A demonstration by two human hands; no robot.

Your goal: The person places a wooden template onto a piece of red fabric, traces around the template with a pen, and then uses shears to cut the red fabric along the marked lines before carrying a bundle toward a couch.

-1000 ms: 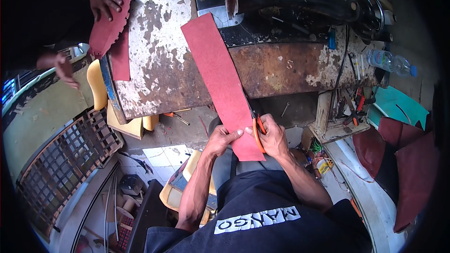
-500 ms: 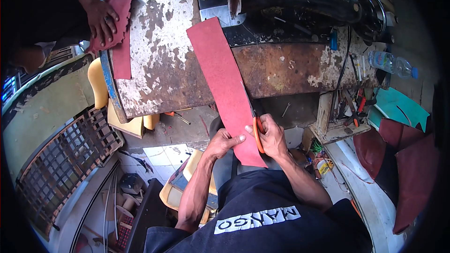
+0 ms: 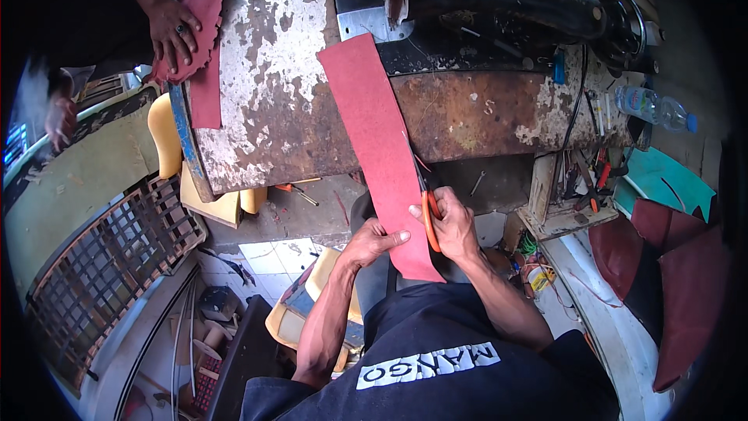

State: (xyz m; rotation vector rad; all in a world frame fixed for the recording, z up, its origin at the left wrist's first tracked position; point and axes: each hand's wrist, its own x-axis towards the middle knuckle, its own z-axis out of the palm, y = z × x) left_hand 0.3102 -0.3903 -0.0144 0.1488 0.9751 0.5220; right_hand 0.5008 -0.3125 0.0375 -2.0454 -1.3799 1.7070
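A long strip of red leather-like material (image 3: 366,125) reaches from the sewing machine's bed, across the worn table, down to my lap. My left hand (image 3: 372,243) pinches its left edge near the lower end, thumb on top and fingers underneath. In my right hand (image 3: 453,226) is a pair of scissors (image 3: 430,222) with orange handles, its blades pointing away along the strip's right edge. A thin red sliver (image 3: 421,163) curls off beside the blades. My right thumb lies near the strip's surface.
A black sewing machine (image 3: 499,0) stands at the table's (image 3: 265,132) back right. At far left another person's hand (image 3: 173,31) rests on red material (image 3: 204,12). A plastic bottle (image 3: 656,107) lies at right, above a tool shelf (image 3: 565,222) and dark red pieces (image 3: 689,288).
A thin red sliver now shows beside the scissor blades. The strip has shifted slightly right and toward me. A second, blurred hand of the other person has appeared at far left.
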